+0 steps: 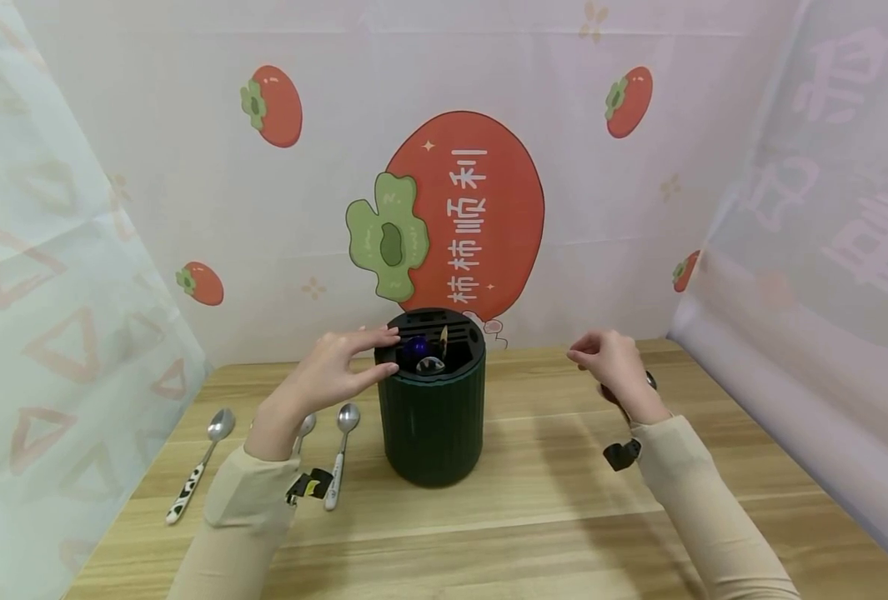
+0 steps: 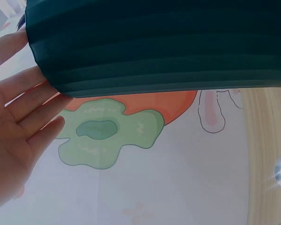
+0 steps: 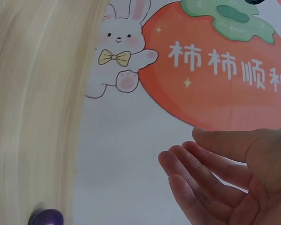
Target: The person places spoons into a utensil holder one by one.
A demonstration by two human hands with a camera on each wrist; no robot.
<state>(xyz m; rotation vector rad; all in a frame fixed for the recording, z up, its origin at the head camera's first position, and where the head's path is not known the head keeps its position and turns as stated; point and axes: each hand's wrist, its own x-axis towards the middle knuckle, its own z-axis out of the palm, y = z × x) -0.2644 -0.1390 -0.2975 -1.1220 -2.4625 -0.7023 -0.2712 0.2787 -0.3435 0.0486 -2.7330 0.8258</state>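
Note:
A dark green ribbed utensil holder [image 1: 432, 429] with a black slotted top stands upright on the wooden table. Inside its opening show a blue-purple spoon bowl [image 1: 418, 347], a silver spoon bowl [image 1: 430, 366] and a narrow gold tip [image 1: 444, 340]. My left hand [image 1: 338, 362] touches the holder's left rim, with thumb and fingers extended and spread. In the left wrist view, fingertips lie along the green wall's edge. Off to the right, my right hand [image 1: 607, 358] hovers above the table, holding nothing, its fingers loosely bent in the right wrist view.
Left of the holder lie a spoon with a black-and-white patterned handle [image 1: 202, 468], a white-handled spoon [image 1: 342, 446] and another spoon [image 1: 307, 425] partly behind my left wrist. A shiny spoon bowl [image 1: 650, 380] peeks out behind my right wrist. Persimmon-printed cloth [image 1: 323, 183] borders the table's back.

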